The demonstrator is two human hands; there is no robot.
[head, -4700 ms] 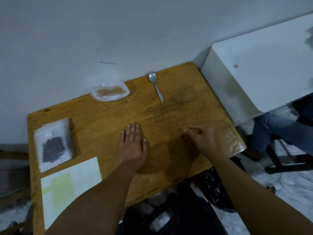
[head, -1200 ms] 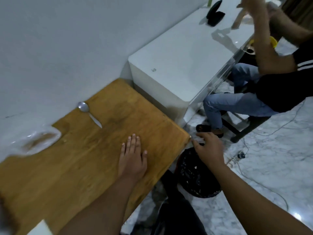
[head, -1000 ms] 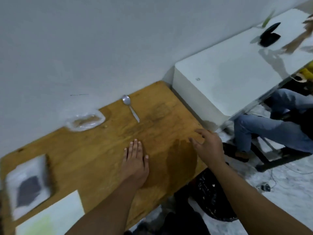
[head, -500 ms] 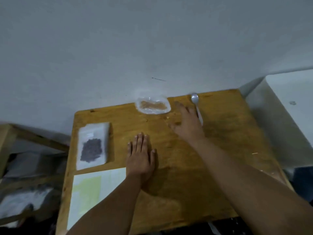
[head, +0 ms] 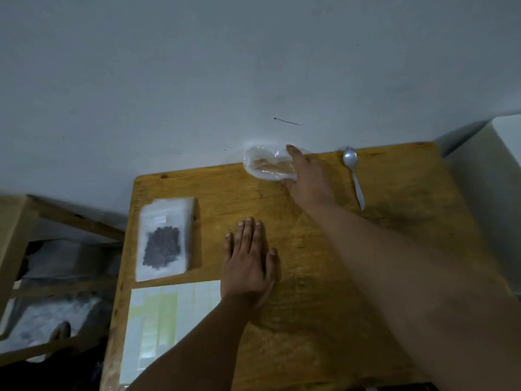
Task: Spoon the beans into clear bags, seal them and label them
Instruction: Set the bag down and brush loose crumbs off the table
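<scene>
Clear bag of light-brown beans point(head: 265, 166) lies at the far table edge against the wall, right at the right hand's point(head: 308, 180) fingertips. Half a second back that hand was short of the bag, between it and the spoon; now it has reached onto the bag's right end. Bag itself hasn't shifted

Right-hand fingers: spread. Index finger point(head: 291, 150) runs straight along the bag's far side, thumb point(head: 288, 182) is at its near edge, so the bag end sits between them, touched. Blurred there, no closed pinch seen; other fingers can't be made out

Left hand point(head: 248, 263) same as before: flat palm-down on the wooden table point(head: 394, 235), fingers straight and pressed together, thumb slightly out, holding nothing

Spoon point(head: 353, 176) lies just right of the right hand's knuckles, bowl toward the wall, handle toward the person, untouched. Sealed bag of dark beans point(head: 163, 238), small white label on it, lies flat left of the left fingertips, apart from them. Label sheet point(head: 169, 320), pale with a yellow-green patch, is beside the left wrist, nearer the person than the sealed bag; the forearm covers its right corner

White cabinet point(head: 501, 170) stands past the table's right edge, wooden frame point(head: 17, 235) off to the left. Nothing lies between the right fingers and the bag
</scene>
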